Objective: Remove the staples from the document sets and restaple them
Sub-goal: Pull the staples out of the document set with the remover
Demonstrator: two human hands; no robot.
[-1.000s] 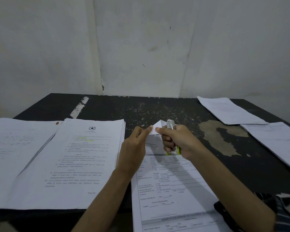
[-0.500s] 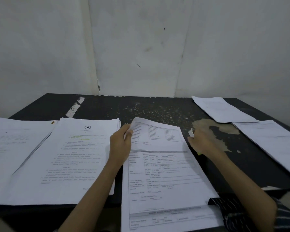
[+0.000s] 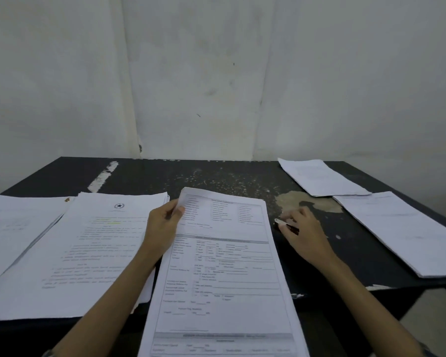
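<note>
The left hand [image 3: 162, 228] and the right hand [image 3: 305, 234] are bare. The 2 forearms [image 3: 108, 300] behind them are uncovered down to the frame's lower edge. Far behind the right hand, a sliver of dark bluish sleeve [image 3: 429, 351] shows, its pattern too blurred to tell.

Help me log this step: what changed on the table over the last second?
The right hand carried the stapler rightward off the top corner of the form set, down to the table, still gripping it. The left hand let the folded corner flatten and now pinches that corner. The left stacks and right stacks of paper stayed put.
</note>
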